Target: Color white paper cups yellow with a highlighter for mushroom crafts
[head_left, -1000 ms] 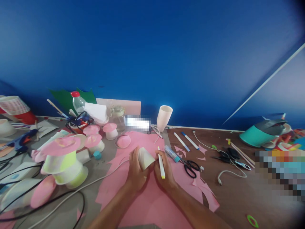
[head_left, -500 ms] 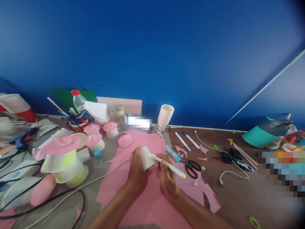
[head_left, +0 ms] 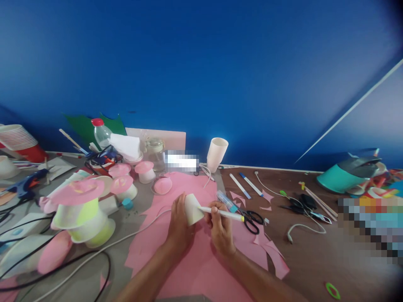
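Our left hand (head_left: pixel 180 226) wraps around a small white cup (head_left: pixel 192 208), fingers curled behind it and thumb along its near side, holding it tilted above the pink sheet (head_left: pixel 192 268). Our right hand (head_left: pixel 220 228) is closed in a writing grip on a white marker (head_left: pixel 222 213) with a yellow end; the marker lies almost level, its tip touching the cup's side. Black scissors (head_left: pixel 252 220) lie just right of the marker's yellow end, on the edge of the sheet. A taller white cup (head_left: pixel 216 154) stands near the blue wall, well apart from our hands.
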A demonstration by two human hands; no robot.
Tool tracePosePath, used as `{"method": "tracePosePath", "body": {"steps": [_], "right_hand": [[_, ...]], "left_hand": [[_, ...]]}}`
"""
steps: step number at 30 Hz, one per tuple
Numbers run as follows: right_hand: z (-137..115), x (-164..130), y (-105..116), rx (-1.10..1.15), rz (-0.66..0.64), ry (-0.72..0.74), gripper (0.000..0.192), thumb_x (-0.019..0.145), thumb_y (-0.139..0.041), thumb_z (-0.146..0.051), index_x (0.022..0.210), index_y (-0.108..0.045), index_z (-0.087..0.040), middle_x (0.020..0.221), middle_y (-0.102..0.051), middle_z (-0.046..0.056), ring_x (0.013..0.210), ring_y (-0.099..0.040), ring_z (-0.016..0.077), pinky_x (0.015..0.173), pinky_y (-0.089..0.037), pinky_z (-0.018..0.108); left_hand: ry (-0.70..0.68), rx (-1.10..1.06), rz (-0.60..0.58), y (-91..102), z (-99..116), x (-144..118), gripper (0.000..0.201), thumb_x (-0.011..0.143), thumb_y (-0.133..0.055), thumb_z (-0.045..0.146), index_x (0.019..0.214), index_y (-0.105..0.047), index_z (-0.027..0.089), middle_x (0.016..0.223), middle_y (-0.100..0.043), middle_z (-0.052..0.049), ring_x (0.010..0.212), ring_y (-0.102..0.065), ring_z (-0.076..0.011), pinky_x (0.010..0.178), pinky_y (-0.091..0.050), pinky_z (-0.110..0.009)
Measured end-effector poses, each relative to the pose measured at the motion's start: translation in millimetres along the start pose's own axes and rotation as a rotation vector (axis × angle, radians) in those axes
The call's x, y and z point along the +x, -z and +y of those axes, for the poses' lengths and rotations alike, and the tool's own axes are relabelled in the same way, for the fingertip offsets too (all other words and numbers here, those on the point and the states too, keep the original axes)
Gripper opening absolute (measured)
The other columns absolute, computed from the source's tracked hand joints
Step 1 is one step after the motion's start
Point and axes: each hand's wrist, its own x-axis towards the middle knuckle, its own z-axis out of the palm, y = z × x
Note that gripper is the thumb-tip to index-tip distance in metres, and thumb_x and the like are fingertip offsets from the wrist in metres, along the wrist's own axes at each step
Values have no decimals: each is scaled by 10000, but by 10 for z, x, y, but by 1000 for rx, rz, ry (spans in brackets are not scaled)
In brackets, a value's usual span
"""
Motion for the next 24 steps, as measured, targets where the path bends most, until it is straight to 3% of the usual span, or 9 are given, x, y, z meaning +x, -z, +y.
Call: {"method": "tracePosePath", "body": {"steps": [10,24], "right_hand": [[29,18,19,-2,4,-13,366,912,-503,-551,765,-512,-216,500,-455,-70,412,-369,90,381,-306,202],[48,44,72,-155,-23,134,338,952,-470,-486,769,-539,-211,551,-471,-50,476,-412,109,453,-354,233]], "left_hand": [[-52,-23,12,-8,-26,-9,621,851,-487,250,1417,-258,135,1428,-391,-218,1335,-384,-341,1089,-362,-566],[-123,-20,18,-24,-72,-22,702,824,-504,246,1460,-216,168,1425,-393,-206,1333,-390,-356,1081,-368,-566]]}}
